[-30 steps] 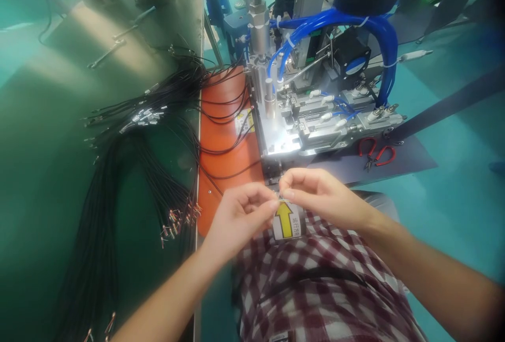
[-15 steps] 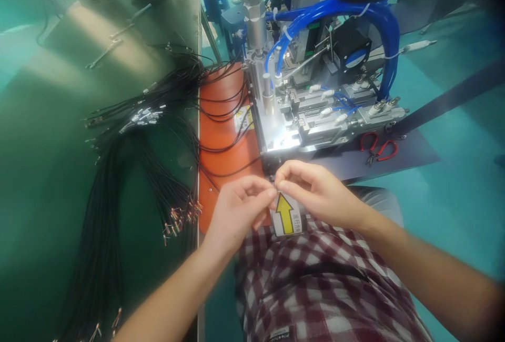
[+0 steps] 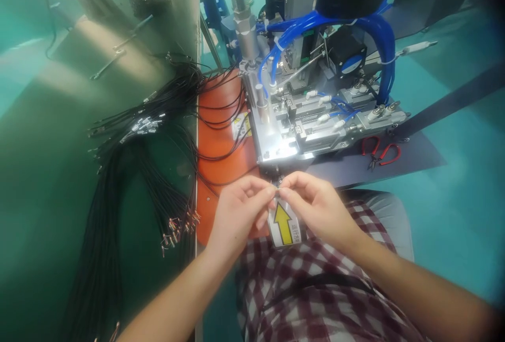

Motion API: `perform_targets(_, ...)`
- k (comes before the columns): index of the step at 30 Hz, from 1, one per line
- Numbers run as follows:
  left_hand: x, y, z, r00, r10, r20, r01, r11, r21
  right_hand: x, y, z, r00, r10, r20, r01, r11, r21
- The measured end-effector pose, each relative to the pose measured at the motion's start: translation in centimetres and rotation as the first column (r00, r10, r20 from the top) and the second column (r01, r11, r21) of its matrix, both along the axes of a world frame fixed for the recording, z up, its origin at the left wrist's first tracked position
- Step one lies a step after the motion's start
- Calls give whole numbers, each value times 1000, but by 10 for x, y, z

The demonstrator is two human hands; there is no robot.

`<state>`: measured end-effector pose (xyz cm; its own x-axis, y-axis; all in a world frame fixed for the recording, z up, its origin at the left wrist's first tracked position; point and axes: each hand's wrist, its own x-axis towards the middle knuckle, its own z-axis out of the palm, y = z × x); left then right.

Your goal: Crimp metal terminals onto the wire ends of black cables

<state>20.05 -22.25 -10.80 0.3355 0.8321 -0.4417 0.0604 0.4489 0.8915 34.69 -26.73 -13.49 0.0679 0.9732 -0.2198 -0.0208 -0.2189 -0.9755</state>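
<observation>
My left hand (image 3: 240,208) and my right hand (image 3: 315,205) meet tip to tip in front of the machine, each closed in a pinch of thumb and forefinger. A thin pale strand, apparently a wire (image 3: 278,189), shows in the small gap between the fingertips; the rest of it is hidden. Just below the fingers is a white label with a yellow arrow (image 3: 283,224). The metal machine (image 3: 276,144) stands just beyond the hands. Left of it, black cables (image 3: 221,157) curve across an orange panel (image 3: 221,210).
Bundles of black cables (image 3: 104,215) lie on the green surface at left, some with bare coloured wire ends (image 3: 177,229). Red-handled pliers (image 3: 381,153) rest on a grey plate at right. Thick blue tubes (image 3: 389,58) arch above the machine. A dark bar (image 3: 453,101) crosses at right.
My right hand has come down slightly, level with the left fingertips, and the thin strand now shows between them. The view has shifted a little.
</observation>
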Motion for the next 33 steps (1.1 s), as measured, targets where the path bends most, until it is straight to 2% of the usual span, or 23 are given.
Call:
perform_targets(4, 3, 1, -1, 997, 30, 65, -29, 999, -15, -2, -1, 1, 998, -31, -48, 30, 999, -14)
perform_targets(8, 4, 1, -3, 995, 47, 89, -45, 999, -29, 0, -2, 1, 986, -55, 160, 21, 978, 206)
perform_targets(10, 3, 0, -4, 994, 47, 94, -45, 998, -32, 1, -1, 1, 974, -63, 219, 3, 964, 265)
perform_targets(13, 4, -1, -5, 996, 32, 78, -30, 999, -22, 3, 3, 2, 982, -49, 184, 8, 976, 218)
perform_targets(18, 3, -1, -7, 999, 24, 42, -23, 1000, -10, 8, 6, 1, 1000, 16, -12, -16, 1000, -10)
perform_targets(20, 3, 0, -6, 999, 19, 27, -18, 1000, -16, 10, 7, 0, 999, 6, -48, -9, 998, -60)
perform_targets(23, 4, 1, -5, 1000, 9, 5, -9, 1000, -13, 12, 9, 0, 1000, -25, -2, 25, 999, -46)
perform_targets(28, 4, 1, -5, 999, -3, -45, 2, 1000, -19, 6, 12, 3, 999, -7, 37, 7, 1000, 16)
perform_targets(33, 3, 0, -7, 1000, 3, -17, -3, 1000, 9, 2, 10, 1, 999, 4, 46, -6, 999, 50)
